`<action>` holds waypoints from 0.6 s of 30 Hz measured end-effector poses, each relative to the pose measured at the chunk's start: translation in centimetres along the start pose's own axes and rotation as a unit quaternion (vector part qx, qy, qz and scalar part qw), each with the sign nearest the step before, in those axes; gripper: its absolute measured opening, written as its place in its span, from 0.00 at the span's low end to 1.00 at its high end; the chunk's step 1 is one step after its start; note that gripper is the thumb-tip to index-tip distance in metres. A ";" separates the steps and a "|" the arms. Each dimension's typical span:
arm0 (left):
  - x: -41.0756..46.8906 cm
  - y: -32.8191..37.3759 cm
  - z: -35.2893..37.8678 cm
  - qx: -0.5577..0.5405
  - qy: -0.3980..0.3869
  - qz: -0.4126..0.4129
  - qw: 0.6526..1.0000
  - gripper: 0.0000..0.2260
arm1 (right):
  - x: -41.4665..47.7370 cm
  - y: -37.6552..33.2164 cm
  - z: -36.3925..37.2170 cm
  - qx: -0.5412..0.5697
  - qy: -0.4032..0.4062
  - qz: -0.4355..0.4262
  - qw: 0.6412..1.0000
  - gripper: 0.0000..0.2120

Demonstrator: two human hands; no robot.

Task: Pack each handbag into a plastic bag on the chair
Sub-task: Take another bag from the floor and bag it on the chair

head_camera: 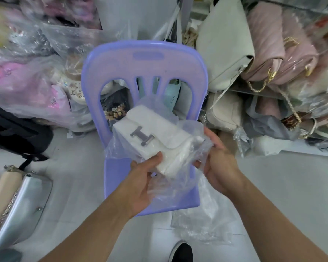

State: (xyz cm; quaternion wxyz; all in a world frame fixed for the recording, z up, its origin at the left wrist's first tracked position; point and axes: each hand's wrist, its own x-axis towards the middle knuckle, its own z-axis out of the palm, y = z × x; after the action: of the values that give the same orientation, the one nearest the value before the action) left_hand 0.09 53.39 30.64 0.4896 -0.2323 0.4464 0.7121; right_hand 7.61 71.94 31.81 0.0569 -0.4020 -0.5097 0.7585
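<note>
I hold a white handbag [157, 138] above the seat of the lilac chair [144, 69], both hands closed on it. The handbag sits inside a clear plastic bag [189, 133], its silver H clasp [142, 136] facing up and its far end pointing toward the chair back. My left hand [140, 184] grips the near corner of the handbag through the plastic, thumb on top. My right hand [218, 161] pinches the plastic at the handbag's right end, where the film bunches and hangs loose toward the seat. More clear plastic [203, 222] lies on the floor just past the seat's front edge. A silver bag [25, 205] lies on the floor at my left, well apart from the chair.
</note>
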 end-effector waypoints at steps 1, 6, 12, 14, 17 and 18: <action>-0.5 -0.2 0.7 0.006 -0.024 0.022 0.999 0.37 | -0.5 -0.7 -0.2 0.062 -0.035 0.022 0.997 0.31; -3.4 0.1 4.7 0.084 -0.087 0.086 0.989 0.29 | -4.8 -6.7 -1.7 0.177 -0.199 0.012 0.964 0.31; -8.1 2.8 12.0 0.109 -0.154 0.137 0.972 0.25 | -9.9 -13.6 -1.6 -0.068 -0.033 -0.098 0.992 0.34; -10.0 3.9 15.4 0.117 -0.163 0.152 0.968 0.28 | -11.6 -16.9 -2.2 -0.077 -0.002 -0.137 0.988 0.31; -12.3 5.5 20.3 0.150 -0.162 0.182 0.958 0.23 | -14.1 -21.9 -3.7 -0.075 0.028 -0.171 0.982 0.29; -12.9 5.8 21.9 0.163 -0.157 0.185 0.956 0.23 | -14.8 -23.3 -4.3 -0.065 0.038 -0.177 0.981 0.29</action>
State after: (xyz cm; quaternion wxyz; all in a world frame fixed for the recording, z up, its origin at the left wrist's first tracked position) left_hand 2.46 65.26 53.78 0.4448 0.0519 0.5093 0.7349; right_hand 12.85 78.83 58.38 0.1834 -0.3366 -0.6186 0.6859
